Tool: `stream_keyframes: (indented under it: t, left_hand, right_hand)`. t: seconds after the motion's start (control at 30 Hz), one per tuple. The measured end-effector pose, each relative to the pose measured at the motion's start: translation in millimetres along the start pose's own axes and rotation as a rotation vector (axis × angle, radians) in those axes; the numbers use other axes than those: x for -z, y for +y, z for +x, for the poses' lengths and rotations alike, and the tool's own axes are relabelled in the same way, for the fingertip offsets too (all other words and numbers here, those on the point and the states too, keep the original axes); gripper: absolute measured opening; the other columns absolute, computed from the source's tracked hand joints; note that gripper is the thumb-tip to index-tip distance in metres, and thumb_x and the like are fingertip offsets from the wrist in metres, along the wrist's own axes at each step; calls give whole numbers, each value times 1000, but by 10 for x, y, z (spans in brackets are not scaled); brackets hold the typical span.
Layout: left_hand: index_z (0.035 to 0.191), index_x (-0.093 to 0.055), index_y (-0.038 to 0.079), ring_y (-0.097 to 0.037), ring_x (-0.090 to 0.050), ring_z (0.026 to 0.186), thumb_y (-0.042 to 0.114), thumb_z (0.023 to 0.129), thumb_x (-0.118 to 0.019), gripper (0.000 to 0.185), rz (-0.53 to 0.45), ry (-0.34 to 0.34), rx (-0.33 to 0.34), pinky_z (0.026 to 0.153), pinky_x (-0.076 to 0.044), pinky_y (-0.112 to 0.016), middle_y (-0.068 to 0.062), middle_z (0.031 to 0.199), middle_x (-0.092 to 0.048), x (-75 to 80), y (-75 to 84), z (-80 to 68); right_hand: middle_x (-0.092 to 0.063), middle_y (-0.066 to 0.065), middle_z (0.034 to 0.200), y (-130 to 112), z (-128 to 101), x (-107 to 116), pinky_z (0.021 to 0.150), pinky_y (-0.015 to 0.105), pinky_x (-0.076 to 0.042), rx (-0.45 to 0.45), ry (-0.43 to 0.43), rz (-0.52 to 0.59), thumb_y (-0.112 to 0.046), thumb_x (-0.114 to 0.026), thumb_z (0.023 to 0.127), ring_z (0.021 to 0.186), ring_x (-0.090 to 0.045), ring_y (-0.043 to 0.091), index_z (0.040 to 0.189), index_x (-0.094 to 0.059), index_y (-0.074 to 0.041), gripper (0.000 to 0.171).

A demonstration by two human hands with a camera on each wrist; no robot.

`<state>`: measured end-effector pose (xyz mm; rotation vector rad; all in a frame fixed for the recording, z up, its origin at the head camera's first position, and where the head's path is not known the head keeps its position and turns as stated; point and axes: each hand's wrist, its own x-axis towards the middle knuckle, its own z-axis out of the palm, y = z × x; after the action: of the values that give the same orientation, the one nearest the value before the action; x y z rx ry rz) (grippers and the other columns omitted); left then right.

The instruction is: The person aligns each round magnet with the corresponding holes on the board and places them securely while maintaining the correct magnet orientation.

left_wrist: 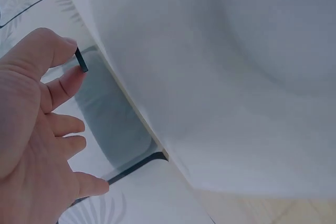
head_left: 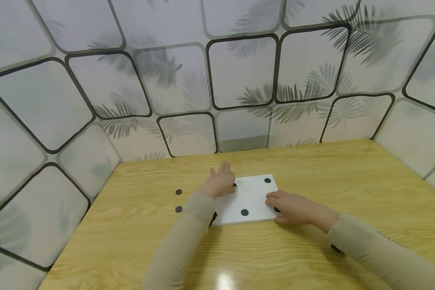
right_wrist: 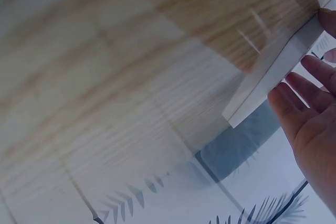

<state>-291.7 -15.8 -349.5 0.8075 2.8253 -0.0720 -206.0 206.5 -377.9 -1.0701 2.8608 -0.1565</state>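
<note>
A white square board (head_left: pixel 251 195) lies flat on the wooden table (head_left: pixel 311 169). Black discs (head_left: pixel 268 180) sit on it at the far right corner and at the near edge (head_left: pixel 244 212). My left hand (head_left: pixel 225 181) is at the board's far left corner. In the left wrist view its thumb and forefinger (left_wrist: pixel 67 83) pinch a small black disc (left_wrist: pixel 82 61) beside the board (left_wrist: pixel 210 77). My right hand (head_left: pixel 275 201) rests on the near right corner with straight fingers (right_wrist: pixel 304 85) against the board's edge (right_wrist: pixel 273 77). A disc (head_left: pixel 277 210) peeks from under it.
Two more black discs (head_left: pixel 179 192) (head_left: pixel 179 209) lie on the table left of the board. Patterned walls (head_left: pixel 239 72) close in the table at the back and on both sides.
</note>
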Motion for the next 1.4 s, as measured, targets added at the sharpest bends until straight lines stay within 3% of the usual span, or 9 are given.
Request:
stream_keyframes:
  t: [0.4,0.83,1.4]
  left_hand:
    - [126,-46,3,-28,2,132,26,91,-48,41,39,-35,5,101,-10,-58,-20,145,-6,6,126,203]
    - [123,-50,3,-29,-1,132,18,90,-48,36,64,-19,33,100,-10,-59,-18,145,-11,20,174,219]
    - [126,-48,5,-29,-2,132,22,91,-49,39,59,-35,34,100,-10,-59,-17,145,-12,1,164,249]
  right_hand:
    - [-45,17,124,-6,7,-2,90,42,-41,-10,-11,0,-23,-64,80,112,-44,31,117,-51,1,46]
    - [-45,18,124,-17,-1,2,90,43,-40,1,-6,-3,-23,-64,80,113,-43,33,117,-51,1,46]
    - [-46,17,124,-29,-17,14,91,42,-40,1,-7,-12,-23,-64,80,113,-43,32,116,-51,0,45]
